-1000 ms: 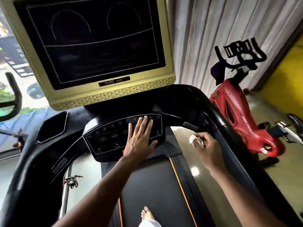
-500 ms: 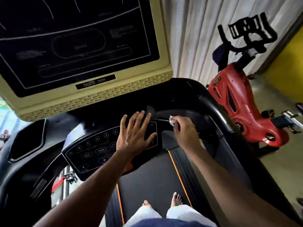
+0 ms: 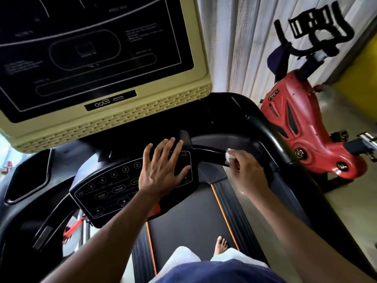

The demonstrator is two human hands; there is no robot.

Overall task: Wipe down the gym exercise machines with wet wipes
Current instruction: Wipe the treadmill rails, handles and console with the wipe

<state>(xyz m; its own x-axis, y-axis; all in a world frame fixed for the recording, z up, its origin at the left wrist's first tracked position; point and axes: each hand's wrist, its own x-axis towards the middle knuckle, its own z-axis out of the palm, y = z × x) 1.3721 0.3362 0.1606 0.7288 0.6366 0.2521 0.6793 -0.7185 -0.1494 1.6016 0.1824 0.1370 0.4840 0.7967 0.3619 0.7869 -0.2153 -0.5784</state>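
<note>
I stand on a black treadmill with an orange-edged belt (image 3: 195, 223). My left hand (image 3: 163, 168) lies flat, fingers spread, on the right part of the button panel (image 3: 106, 188). My right hand (image 3: 244, 170) pinches a crumpled white wet wipe (image 3: 229, 156) and presses it against the black curved handlebar (image 3: 210, 153) just right of the panel. Above the panel hangs the dark screen in its cream frame (image 3: 114, 121).
A red exercise bike (image 3: 302, 127) with black handlebars stands on the floor to the right, by a pale curtain (image 3: 234, 48). The treadmill's right side rail (image 3: 271, 139) runs between me and the bike. My bare foot (image 3: 221, 245) rests on the belt.
My right hand carried the wipe up from beside the belt to the handlebar and slid it rightward along the bar. My view moved closer to the console; my left hand stayed on the panel.
</note>
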